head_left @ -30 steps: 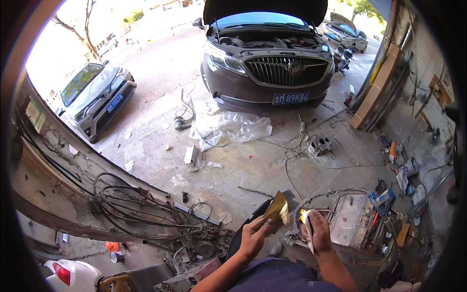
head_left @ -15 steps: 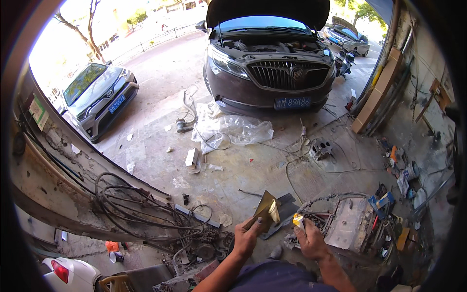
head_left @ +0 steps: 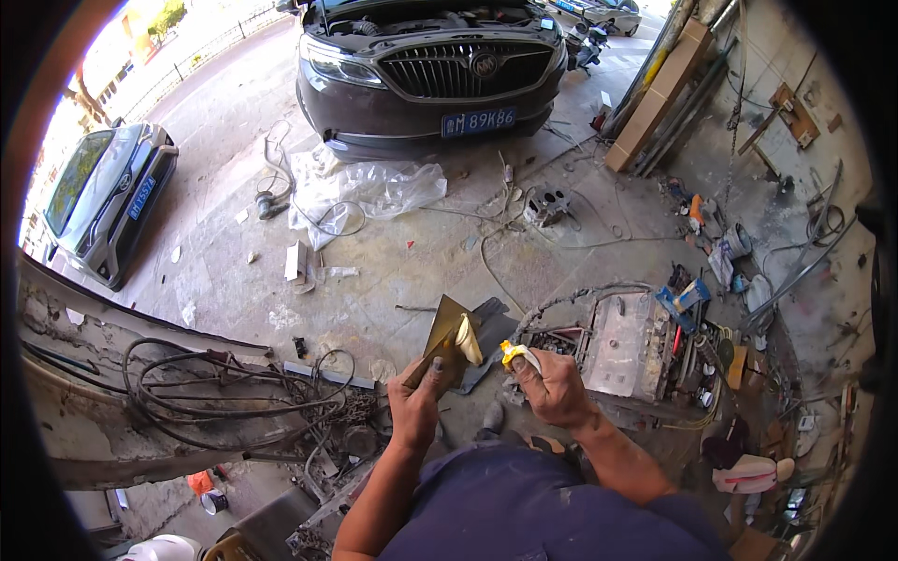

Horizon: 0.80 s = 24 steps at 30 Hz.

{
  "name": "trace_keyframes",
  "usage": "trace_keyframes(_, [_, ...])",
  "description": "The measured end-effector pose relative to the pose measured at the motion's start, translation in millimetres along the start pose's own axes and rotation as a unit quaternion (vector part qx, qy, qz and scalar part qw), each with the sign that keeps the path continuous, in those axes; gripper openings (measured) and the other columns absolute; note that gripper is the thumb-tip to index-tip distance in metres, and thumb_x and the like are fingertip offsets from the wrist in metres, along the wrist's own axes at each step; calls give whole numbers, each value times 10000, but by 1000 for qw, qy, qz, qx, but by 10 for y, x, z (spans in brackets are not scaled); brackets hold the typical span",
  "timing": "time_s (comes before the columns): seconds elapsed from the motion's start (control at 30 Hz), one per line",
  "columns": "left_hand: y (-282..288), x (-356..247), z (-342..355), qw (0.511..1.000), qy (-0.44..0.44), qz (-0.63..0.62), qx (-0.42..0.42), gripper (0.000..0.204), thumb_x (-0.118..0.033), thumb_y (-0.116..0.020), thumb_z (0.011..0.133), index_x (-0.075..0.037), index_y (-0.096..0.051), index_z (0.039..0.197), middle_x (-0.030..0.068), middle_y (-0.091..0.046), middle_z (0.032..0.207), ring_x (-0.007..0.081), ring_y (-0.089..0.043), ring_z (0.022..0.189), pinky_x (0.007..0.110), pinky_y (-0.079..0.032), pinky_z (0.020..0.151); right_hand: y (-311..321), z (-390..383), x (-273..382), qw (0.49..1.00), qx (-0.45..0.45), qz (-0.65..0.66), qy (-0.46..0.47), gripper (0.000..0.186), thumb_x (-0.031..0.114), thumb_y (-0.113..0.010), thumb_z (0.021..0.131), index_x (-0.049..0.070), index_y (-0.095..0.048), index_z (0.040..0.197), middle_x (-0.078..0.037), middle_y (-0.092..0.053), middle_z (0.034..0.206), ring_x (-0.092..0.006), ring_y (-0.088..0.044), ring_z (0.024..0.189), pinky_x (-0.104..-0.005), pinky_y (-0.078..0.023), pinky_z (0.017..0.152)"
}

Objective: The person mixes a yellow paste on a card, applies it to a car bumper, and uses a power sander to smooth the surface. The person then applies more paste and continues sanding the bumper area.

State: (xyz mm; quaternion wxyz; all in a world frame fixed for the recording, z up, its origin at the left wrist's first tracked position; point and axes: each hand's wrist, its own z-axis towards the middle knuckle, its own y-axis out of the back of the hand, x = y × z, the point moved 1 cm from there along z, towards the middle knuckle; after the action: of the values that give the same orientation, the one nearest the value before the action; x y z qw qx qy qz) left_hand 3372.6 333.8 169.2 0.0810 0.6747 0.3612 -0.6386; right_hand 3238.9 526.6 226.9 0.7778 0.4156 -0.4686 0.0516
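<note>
"What took up the most room?"

"A dark car, nose toward the person, with its engine bay uncovered. A smaller silver car stood at the far left."

"And on the floor?"

"A crumpled clear plastic sheet lay in front of the dark car. Nearer, a loose coil of dark cables sprawled on the left, and a metal-topped box sat on the right, with clutter packed along its right side."

"Where were the hands?"

"Both were out in front of the person's dark blue top, level with each other and well apart. The left hand was closed on the near left edge of a flat plate, brownish gold and held at a tilt. Its thumb lay over the upper face; how the fingers sat underneath, nobody could tell."

"The right hand?"

"It was closed too, thumb pressed against a small tube, white and yellow, mostly covered by the hand. The yellow end stuck out toward the plate, near it but apart."

"And the smallest thing?"

"A dollop of cream-coloured paste, which clung to the plate's right side, facing the tube."
</note>
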Motion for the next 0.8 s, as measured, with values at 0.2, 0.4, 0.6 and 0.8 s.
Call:
trace_keyframes(0.2, [64,138,-39,1000,9,20,2,338,-219,-685,1122,103,-766,1185,71,-772,1055,109,-666,922,265,-531,845,16,-48,36,996,63,33,-49,311,265,-603,1140,-20,-674,1038,-218,-668,762,-425,-698,705,-468,-522,626])
trace_keyframes(0.4, [9,112,-43,1000,19,-10,13,340,-220,-681,1125,99,-760,1211,79,-777,1058,114,-675,916,272,-543,836,19,-46,153,989,22,110,-102,324,257,-596,1147,-19,-656,1306,-125,-754,877,-218,-738,756,-375,-583,705])
trace_keyframes(0.6, [-46,59,-56,998,37,-45,18,340,-217,-684,1126,88,-750,1262,89,-783,1082,129,-699,936,285,-565,858,157,-115,8,990,45,103,-80,330,253,-633,1132,-24,-700,1298,-149,-795,1011,-236,-779,875,-353,-601,785])
trace_keyframes(0.8, [-53,156,-29,999,26,-10,34,364,-203,-678,1123,114,-739,1291,111,-791,1086,164,-731,939,328,-592,882,172,-78,12,960,70,222,-159,361,323,-645,1139,-22,-744,1094,-56,-740,832,-91,-668,751,-283,-541,687])
